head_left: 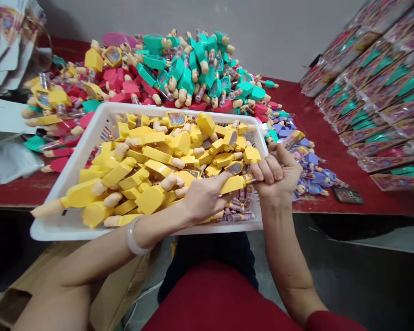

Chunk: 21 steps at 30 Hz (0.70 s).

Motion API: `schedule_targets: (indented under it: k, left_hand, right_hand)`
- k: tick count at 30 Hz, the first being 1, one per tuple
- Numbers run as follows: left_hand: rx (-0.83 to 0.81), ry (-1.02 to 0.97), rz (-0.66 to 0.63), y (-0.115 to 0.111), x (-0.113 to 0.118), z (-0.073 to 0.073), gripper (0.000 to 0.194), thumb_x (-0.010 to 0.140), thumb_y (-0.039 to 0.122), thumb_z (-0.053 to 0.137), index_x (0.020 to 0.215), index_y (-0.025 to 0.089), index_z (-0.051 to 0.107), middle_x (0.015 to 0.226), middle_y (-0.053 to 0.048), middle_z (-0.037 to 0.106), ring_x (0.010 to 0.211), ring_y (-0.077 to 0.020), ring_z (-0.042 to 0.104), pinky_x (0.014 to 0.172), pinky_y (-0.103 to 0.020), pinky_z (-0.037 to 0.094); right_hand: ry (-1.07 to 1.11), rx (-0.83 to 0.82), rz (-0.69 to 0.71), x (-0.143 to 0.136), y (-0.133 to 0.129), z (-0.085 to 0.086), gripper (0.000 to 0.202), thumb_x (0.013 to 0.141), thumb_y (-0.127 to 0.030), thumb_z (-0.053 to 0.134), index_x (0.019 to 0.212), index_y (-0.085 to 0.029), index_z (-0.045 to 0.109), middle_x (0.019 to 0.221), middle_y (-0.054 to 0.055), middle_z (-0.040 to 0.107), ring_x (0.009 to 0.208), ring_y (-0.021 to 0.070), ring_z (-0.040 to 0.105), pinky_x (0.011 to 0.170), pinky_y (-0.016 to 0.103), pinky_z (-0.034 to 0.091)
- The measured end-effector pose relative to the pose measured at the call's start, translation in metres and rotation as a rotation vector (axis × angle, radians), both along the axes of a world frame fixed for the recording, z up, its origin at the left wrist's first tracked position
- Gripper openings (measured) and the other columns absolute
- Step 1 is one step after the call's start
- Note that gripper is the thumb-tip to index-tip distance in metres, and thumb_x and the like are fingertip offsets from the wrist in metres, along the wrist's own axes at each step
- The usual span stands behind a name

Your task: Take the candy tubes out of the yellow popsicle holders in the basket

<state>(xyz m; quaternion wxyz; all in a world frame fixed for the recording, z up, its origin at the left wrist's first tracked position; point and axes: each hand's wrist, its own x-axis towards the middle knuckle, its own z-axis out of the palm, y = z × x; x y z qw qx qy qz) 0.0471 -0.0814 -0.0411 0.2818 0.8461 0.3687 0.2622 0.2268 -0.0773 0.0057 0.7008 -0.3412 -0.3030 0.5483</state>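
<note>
My left hand [207,195] is closed on a flat yellow plastic toy piece [233,184] above the front right of a white basket [65,220]. At that piece's right end is a small printed clear tube [250,178], and my right hand [276,172] has its fingers wrapped round it. Another printed tube [293,139] sticks out above my right fist. Yellow toy pieces with beige knobbed ends [158,156] fill most of the basket. Small printed tubes [239,214] lie in its front right corner, partly behind my hands.
Behind the basket are heaps of teal pieces [186,69] and red pieces [115,78]. Purple pieces [313,170] lie to the right, near a dark flat object [348,196]. Packaged toys [382,101] are stacked at right; printed cards [7,37] stand at left. Below is a cardboard box [120,285].
</note>
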Motion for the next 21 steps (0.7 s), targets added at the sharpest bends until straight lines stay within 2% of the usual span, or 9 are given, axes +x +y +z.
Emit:
schedule_targets:
  k: [3, 5, 7, 10, 12, 15, 17, 19, 21]
  left_hand:
    - [0.216, 0.191, 0.077, 0.001, 0.002, -0.008, 0.043, 0.092, 0.037, 0.054, 0.13, 0.017, 0.051, 0.102, -0.011, 0.07, 0.09, -0.0228, 0.068, 0.073, -0.03, 0.05]
    - [0.218, 0.256, 0.075, 0.001, 0.002, -0.005, 0.043, 0.093, 0.041, 0.052, 0.13, 0.018, 0.051, 0.101, -0.01, 0.07, 0.088, -0.0223, 0.068, 0.07, -0.028, 0.05]
    - [0.143, 0.332, 0.035, 0.004, -0.002, 0.006, 0.042, 0.092, 0.045, 0.053, 0.125, 0.019, 0.054, 0.096, -0.008, 0.071, 0.083, -0.0228, 0.068, 0.065, -0.028, 0.049]
    - [0.008, 0.499, 0.07, 0.027, -0.021, 0.038, 0.038, 0.087, 0.052, 0.058, 0.107, 0.02, 0.062, 0.082, -0.006, 0.07, 0.072, -0.023, 0.067, 0.06, -0.028, 0.046]
    - [-0.012, 0.552, 0.248, 0.057, -0.041, 0.069, 0.041, 0.086, 0.055, 0.058, 0.103, 0.018, 0.063, 0.081, -0.006, 0.068, 0.071, -0.0225, 0.065, 0.064, -0.03, 0.046]
    - [0.127, 0.533, 0.588, 0.114, -0.07, 0.117, 0.058, 0.086, 0.054, 0.06, 0.126, 0.013, 0.053, 0.099, -0.009, 0.067, 0.093, -0.0247, 0.062, 0.082, -0.035, 0.048]
    - [0.257, 0.544, 0.661, 0.143, -0.076, 0.138, 0.067, 0.089, 0.054, 0.056, 0.137, 0.009, 0.04, 0.115, -0.012, 0.063, 0.111, -0.0268, 0.055, 0.094, -0.041, 0.043]
    - [0.312, 0.603, 0.645, 0.157, -0.069, 0.139, 0.064, 0.093, 0.053, 0.05, 0.137, 0.008, 0.039, 0.123, -0.015, 0.059, 0.117, -0.0281, 0.051, 0.099, -0.043, 0.04]
    - [0.259, 0.721, 0.572, 0.155, -0.053, 0.12, 0.057, 0.092, 0.053, 0.05, 0.128, 0.009, 0.049, 0.121, -0.017, 0.061, 0.114, -0.0298, 0.054, 0.096, -0.041, 0.042]
  right_hand:
    - [0.053, -0.036, -0.054, -0.001, 0.007, -0.015, 0.025, 0.087, -0.032, 0.062, 0.065, -0.023, 0.052, 0.036, -0.012, 0.019, 0.031, 0.0066, 0.017, 0.037, 0.022, 0.03]
    - [0.024, -0.093, -0.085, 0.0, 0.01, -0.021, 0.029, 0.082, -0.035, 0.068, 0.064, -0.022, 0.049, 0.039, -0.012, 0.028, 0.033, 0.0066, 0.03, 0.042, 0.022, 0.039]
    - [-0.058, -0.136, -0.181, 0.004, 0.007, -0.026, 0.027, 0.073, -0.034, 0.076, 0.067, -0.022, 0.053, 0.049, -0.009, 0.046, 0.044, 0.0084, 0.048, 0.05, 0.024, 0.046]
    - [-0.267, -0.145, -0.32, 0.017, -0.009, -0.037, 0.026, 0.062, -0.028, 0.084, 0.079, -0.021, 0.066, 0.073, -0.004, 0.064, 0.064, 0.0122, 0.059, 0.058, 0.026, 0.05]
    - [-0.405, -0.169, -0.268, 0.027, -0.025, -0.047, 0.026, 0.064, -0.03, 0.084, 0.082, -0.019, 0.069, 0.075, -0.002, 0.065, 0.065, 0.0137, 0.059, 0.059, 0.027, 0.05]
    - [-0.571, -0.235, -0.094, 0.035, -0.046, -0.062, 0.026, 0.073, -0.04, 0.079, 0.086, -0.019, 0.07, 0.072, 0.001, 0.064, 0.064, 0.0167, 0.059, 0.058, 0.03, 0.049]
    - [-0.7, -0.267, -0.005, 0.032, -0.055, -0.065, 0.03, 0.078, -0.046, 0.073, 0.087, -0.018, 0.07, 0.071, 0.002, 0.065, 0.067, 0.0196, 0.06, 0.059, 0.031, 0.05]
    - [-0.835, -0.272, 0.038, 0.027, -0.058, -0.063, 0.033, 0.081, -0.05, 0.068, 0.085, -0.017, 0.069, 0.069, 0.003, 0.065, 0.068, 0.0217, 0.062, 0.06, 0.032, 0.05]
    - [-0.937, -0.231, 0.044, 0.023, -0.059, -0.06, 0.033, 0.083, -0.05, 0.066, 0.087, -0.018, 0.068, 0.076, 0.004, 0.068, 0.076, 0.0236, 0.064, 0.066, 0.032, 0.051]
